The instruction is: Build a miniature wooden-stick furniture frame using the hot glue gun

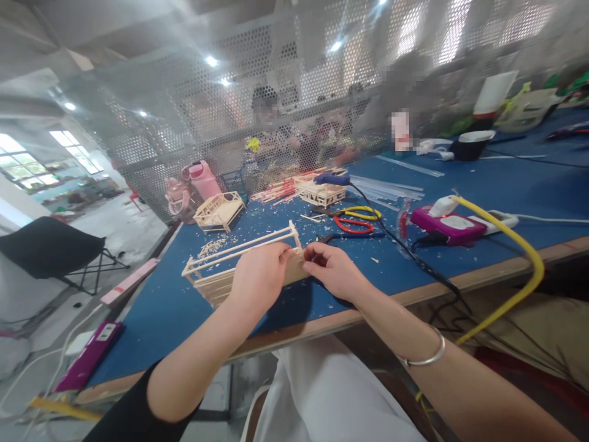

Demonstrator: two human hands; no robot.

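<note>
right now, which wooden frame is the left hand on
The nearest frame, under the left hand; the left-rear frame and right-rear frame stand farther away.

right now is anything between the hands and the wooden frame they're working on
Nothing visible: the left hand is on the wooden frame, and the right hand has its fingertips at the same end. The red-handled tool lies beyond the right hand.

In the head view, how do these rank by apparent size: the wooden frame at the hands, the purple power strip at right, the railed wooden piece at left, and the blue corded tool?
1. Wooden frame, though partly covered
2. Purple power strip and railed wooden piece: too close to rank
3. Blue corded tool
</note>
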